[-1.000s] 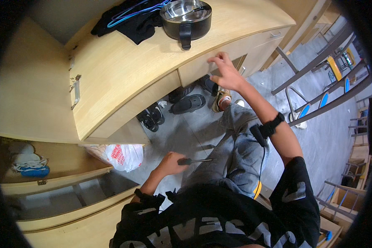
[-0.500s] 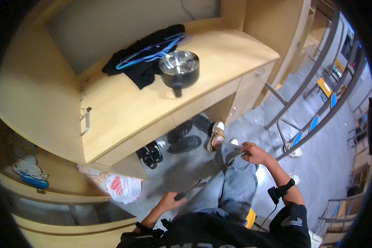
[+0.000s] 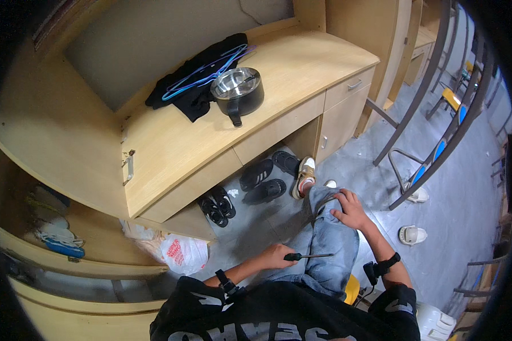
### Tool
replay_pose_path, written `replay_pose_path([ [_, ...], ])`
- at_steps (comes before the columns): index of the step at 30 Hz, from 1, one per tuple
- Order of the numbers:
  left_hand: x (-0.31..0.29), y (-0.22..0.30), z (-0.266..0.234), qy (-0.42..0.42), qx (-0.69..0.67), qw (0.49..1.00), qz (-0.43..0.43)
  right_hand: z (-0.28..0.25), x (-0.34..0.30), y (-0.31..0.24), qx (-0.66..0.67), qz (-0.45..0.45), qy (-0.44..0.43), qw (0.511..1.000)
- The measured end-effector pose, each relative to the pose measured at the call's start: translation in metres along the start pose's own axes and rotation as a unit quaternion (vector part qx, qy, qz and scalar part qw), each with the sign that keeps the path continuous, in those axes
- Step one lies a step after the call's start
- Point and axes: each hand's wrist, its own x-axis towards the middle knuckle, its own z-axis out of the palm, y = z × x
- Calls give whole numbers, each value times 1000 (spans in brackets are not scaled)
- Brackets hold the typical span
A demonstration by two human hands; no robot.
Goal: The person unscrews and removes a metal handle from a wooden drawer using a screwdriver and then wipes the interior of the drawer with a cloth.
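My left hand is closed around the dark handle of a screwdriver. Its thin metal shaft points right across the lap of my blue jeans. My right hand rests on my right knee, fingers over the denim and thumb apart, holding nothing. Ahead on the wooden desk sits a dark pot-like bowl with a shiny steel inside and a black handle toward me. Behind it, blue and purple hangers lie on a black garment.
Under the desk stand several dark shoes beside my beige shoe. A white plastic bag leans by the open cabinet at left. Grey metal rails rise at right, with a white shoe on the floor.
My left hand has moved right and up with the screwdriver, which now lies level across my lap. My right hand still rests at the knee. The view has shifted slightly.
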Motion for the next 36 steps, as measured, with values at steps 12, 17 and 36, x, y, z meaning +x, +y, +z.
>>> replay_pose_path([
  [12, 12, -9, 11, -61, 1, 998, -10, 7, -7, 10, 12, 7, 30, 999],
  [17, 15, 4, 12, -60, 15, 998, -15, 2, -21, 23, -14, 42, 39, 998],
  [36, 52, -20, -38, 2, 121, 991, 49, 158, -73, 61, 103, 151, -606, 774],
])
